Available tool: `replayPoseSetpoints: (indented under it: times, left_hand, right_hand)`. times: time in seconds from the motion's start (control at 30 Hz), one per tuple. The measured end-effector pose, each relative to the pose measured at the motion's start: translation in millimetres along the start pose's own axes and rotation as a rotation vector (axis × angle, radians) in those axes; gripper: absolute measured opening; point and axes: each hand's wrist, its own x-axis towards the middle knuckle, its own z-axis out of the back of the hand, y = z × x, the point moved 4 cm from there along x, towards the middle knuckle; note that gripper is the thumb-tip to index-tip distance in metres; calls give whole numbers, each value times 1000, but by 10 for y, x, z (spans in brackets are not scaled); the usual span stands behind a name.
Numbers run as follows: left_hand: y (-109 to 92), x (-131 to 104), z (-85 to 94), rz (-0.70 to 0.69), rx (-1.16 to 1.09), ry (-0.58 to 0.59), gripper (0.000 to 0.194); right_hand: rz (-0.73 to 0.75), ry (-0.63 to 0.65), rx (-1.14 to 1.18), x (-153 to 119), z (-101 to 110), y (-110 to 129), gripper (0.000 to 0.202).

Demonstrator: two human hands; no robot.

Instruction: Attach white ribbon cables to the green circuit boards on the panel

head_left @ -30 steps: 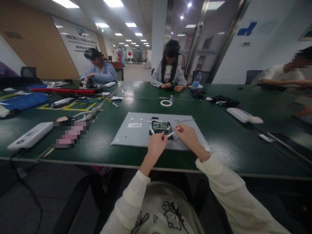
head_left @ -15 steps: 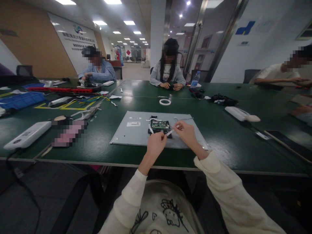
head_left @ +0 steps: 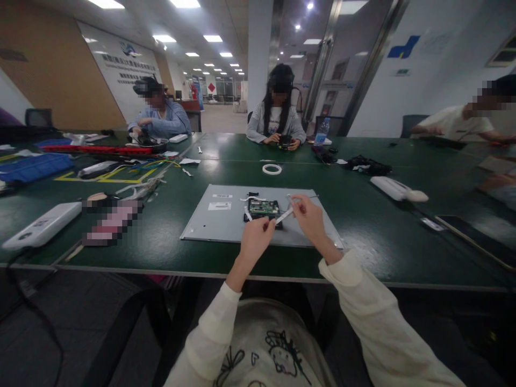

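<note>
A grey metal panel (head_left: 217,223) lies flat on the green table, with a green circuit board (head_left: 264,206) in a black frame near its middle. My left hand (head_left: 257,235) is closed at the front edge of the board, pinching one end of a short white strip (head_left: 284,216). The strip's other end is between the fingertips of my right hand (head_left: 308,215), over the panel's right part. More white strips lie on the panel around the board, and a small black piece (head_left: 253,194) sits behind it.
Beyond the panel lies a white tape roll (head_left: 272,169). White power banks (head_left: 42,224) with cables, a blue tray (head_left: 36,167) and loose wires are at left. A phone (head_left: 478,239) and another white device (head_left: 389,188) lie right. Several people sit around the table.
My hands have moved slightly apart, and more of the white strip shows between them. The person opposite has raised a dark object in their hands.
</note>
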Motion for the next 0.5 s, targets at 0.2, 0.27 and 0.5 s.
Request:
replayPoseSetpoints:
  times: [0.2,0.27,0.5]
  left_hand:
    - [-74,-16,35,68,243,31,43]
    - [-82,-19,50,106,302,48,44]
    - [-9,-38,237,163,365,123,41]
  right_hand:
    - [36,-56,-23,-21,46,47,25]
    - [46,-50,-18,-29,48,69,25]
    - [43,-57,26,-27,64,127,22]
